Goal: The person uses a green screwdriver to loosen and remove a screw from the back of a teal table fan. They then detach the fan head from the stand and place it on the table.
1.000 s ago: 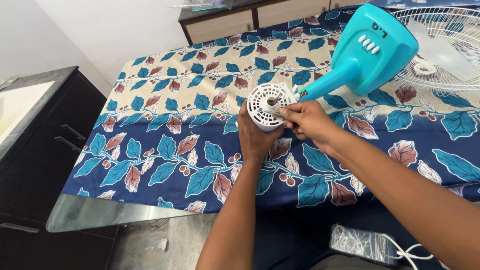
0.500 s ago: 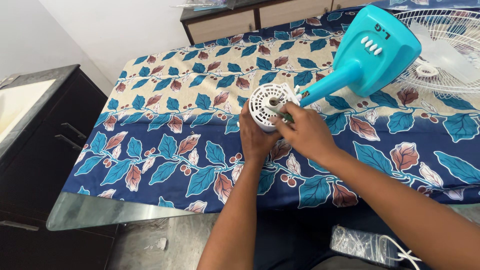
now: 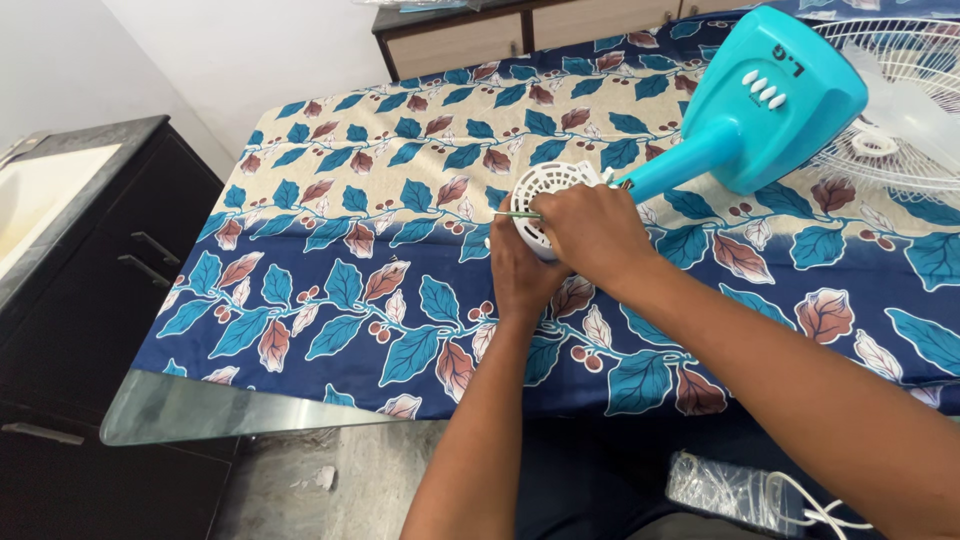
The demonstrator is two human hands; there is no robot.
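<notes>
Hands together near the middle of the surface: my left hand (image 3: pixel 522 272) cups the white vented motor housing (image 3: pixel 545 190) from below, grip closed around it. My right hand (image 3: pixel 592 232) lies over the housing's top, fingers curled shut on a thin green-tipped tool (image 3: pixel 517 214) poking out leftward. I see the turquoise fan body (image 3: pixel 770 95) tilted just beyond, its white grille (image 3: pixel 900 120) at the far right corner on the leaf-print cloth (image 3: pixel 340 270).

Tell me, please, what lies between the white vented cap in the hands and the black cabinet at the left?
In the head view, only leaf-patterned cloth covers the stretch from the white vented cap to the black cabinet; nothing rests on it.
</notes>
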